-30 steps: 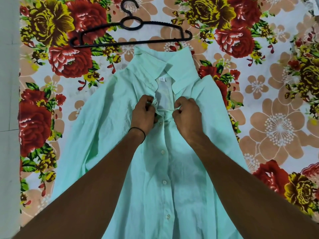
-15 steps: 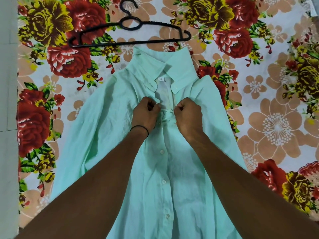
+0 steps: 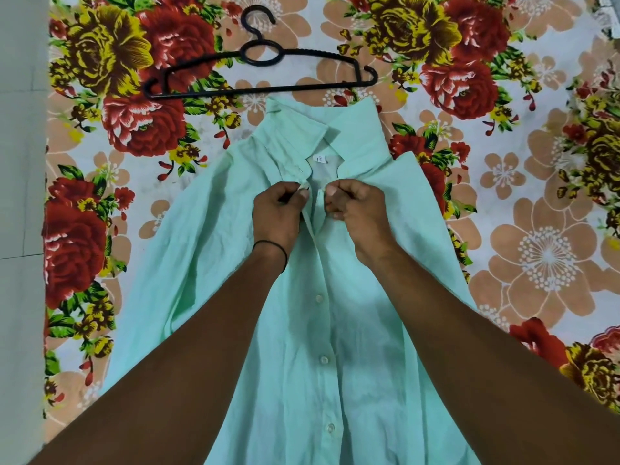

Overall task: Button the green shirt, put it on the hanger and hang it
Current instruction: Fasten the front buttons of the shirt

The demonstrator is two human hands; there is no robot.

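shirt: the green shirt (image 3: pixel 335 330) lies flat, front up, on the floral sheet (image 3: pixel 536 229), collar towards the hanger.
left hand: left hand (image 3: pixel 278 213), fingers curled, pinches the left placket edge just under the collar.
right hand: right hand (image 3: pixel 359 209), fingers curled, pinches the facing edge.
hanger: black hanger (image 3: pixel 258 75) lies just beyond the collar.

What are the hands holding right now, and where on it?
The green shirt: the left hand and right hand each pinch a front placket edge just below the collar.
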